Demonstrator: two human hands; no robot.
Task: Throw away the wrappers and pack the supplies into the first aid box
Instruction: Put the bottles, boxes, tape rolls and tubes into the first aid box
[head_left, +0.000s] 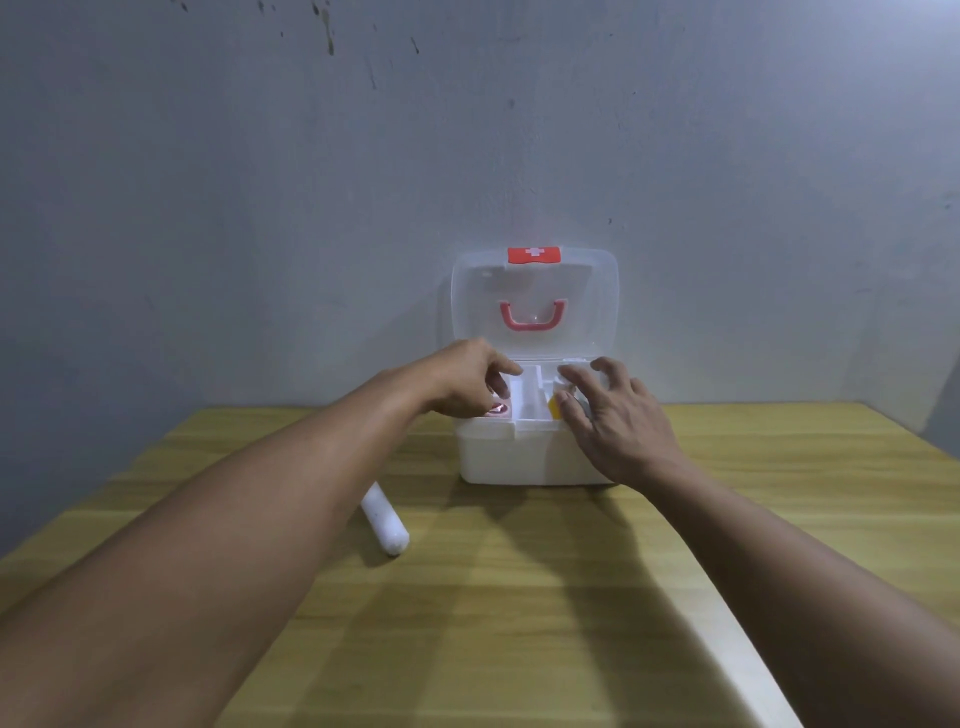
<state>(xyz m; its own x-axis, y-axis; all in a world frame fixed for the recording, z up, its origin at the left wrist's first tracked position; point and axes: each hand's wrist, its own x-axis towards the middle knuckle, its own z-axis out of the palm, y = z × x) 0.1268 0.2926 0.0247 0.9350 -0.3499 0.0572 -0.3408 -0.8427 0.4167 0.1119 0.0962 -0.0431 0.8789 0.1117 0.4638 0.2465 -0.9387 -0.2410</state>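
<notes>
Here both bare hands reach over the open first aid box (519, 457), which stands on the wooden desk (519, 597) close to the grey wall (311, 182). Its clear lid (582, 312) stands upright behind the fingers, with a red handle (532, 315) seen through it and a red latch (534, 255) bearing a white cross at the top edge.

The left hand (467, 376) hovers over the left end of the box's inner tray (527, 400). Its fingers (498, 384) are curled downward and fairly narrow, and they hold nothing that can be seen; whether the tips touch the tray cannot be told. Just under those fingers, in the left compartment, lies a small reddish item (497, 409), too blurred to name.

The right hand (618, 415) is over the right end of the tray with its fingers (576, 374) spread wide, the palm turned down. Below and between those fingers sits a yellow object (555, 410) in the right part of the tray, with something pale and glinting beside it; the thumb is close to the yellow object, but contact cannot be judged. The middle compartment, between the two sets of fingers, shows only white plastic.

Well short of the left fingers, beside the left forearm and apart from the box, a white roll (385, 522) lies on the desk, pointing roughly toward the box's near left corner.
</notes>
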